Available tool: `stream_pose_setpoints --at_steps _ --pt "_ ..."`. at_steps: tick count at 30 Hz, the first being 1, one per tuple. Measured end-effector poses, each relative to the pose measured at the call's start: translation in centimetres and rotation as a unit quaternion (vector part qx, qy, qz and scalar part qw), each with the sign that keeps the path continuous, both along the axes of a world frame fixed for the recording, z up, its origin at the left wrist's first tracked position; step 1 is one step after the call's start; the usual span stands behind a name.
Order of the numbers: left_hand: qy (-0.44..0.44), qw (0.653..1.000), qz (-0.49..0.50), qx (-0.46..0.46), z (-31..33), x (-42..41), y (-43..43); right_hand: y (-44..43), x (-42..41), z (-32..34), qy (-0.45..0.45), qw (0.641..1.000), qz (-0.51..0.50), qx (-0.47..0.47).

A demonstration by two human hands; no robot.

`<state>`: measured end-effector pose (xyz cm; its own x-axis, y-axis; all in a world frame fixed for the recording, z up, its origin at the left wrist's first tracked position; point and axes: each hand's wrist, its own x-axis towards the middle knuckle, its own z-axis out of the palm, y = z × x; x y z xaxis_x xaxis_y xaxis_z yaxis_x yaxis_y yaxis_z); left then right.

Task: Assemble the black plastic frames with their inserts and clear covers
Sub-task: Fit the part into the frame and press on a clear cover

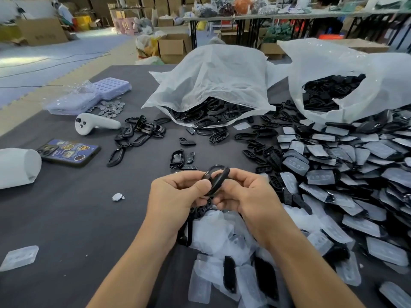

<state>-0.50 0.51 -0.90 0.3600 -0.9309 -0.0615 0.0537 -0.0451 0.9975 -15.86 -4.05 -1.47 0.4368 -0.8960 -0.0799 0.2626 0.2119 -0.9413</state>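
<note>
Head view looks down on a dark grey worktop with both hands raised just above its middle. The left hand and the right hand are both curled around one black frame, which stands on edge between them; the left thumb presses on its near rim and the right fingers wrap its far side. More black plastic shows under the left palm, but its shape is too hidden to tell.

Directly below the hands lies a heap of clear covers, with a few black pieces mixed in. To the right, a far bigger pile of covered parts slopes across the worktop, with black inserts scattered along its left edge. Behind it, two white plastic bags lie open: the middle bag spills black frames from its mouth, and the right bag shows black parts through a tear.

On the left, a loose cluster of frames lies near a white controller. A phone lies face down just in front of the controller, beside a white roll at the edge. Further back are pale purple trays and a patch of small metal discs. One single disc lies left of the hands, and one clear cover lies alone at the near left.
</note>
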Motion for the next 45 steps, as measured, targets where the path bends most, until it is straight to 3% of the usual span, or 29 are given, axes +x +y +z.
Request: stream_pose_setpoints --at_steps 7,19,22,27,30,35,37,38,40,41,45 --pt "0.211 0.977 0.024 0.020 0.6 0.1 -0.2 -0.1 -0.3 0.3 -0.020 0.999 -0.042 0.022" --pt "0.284 0.956 0.074 0.006 0.6 0.9 -0.5 -0.1 -0.2 0.4 0.017 0.998 -0.066 0.014" --pt "0.262 0.962 0.068 0.011 0.6 1.0 -0.4 0.0 -0.3 0.5 0.022 0.995 -0.096 0.004" --pt "0.219 0.976 0.008 0.005 0.7 0.3 0.1 0.3 0.2 1.0 -0.062 0.990 -0.090 0.090" --pt "0.216 0.976 0.003 -0.001 0.9 0.4 0.3 0.5 0.2 1.1 -0.070 0.990 -0.079 0.094" --pt "0.121 0.992 0.021 -0.007 0.6 -0.3 0.3 0.9 0.2 1.2 -0.074 0.989 -0.073 0.102" --pt "0.118 0.992 0.029 -0.016 0.8 -0.6 0.4 1.2 0.4 1.0 -0.019 0.996 -0.065 0.066" --pt "0.121 0.992 0.035 -0.021 0.9 -0.7 0.4 1.3 0.4 0.7 0.062 0.996 -0.070 0.000" --pt "0.118 0.992 0.040 -0.033 1.1 -0.7 0.5 1.6 0.3 0.4 0.238 0.956 -0.065 -0.160" --pt "0.112 0.992 0.034 -0.038 1.2 -0.7 0.5 1.8 0.4 0.3 0.273 0.939 -0.055 -0.200" --pt "0.091 0.995 0.018 -0.044 1.3 -0.8 0.4 1.6 0.4 0.3 0.248 0.950 -0.050 -0.185"
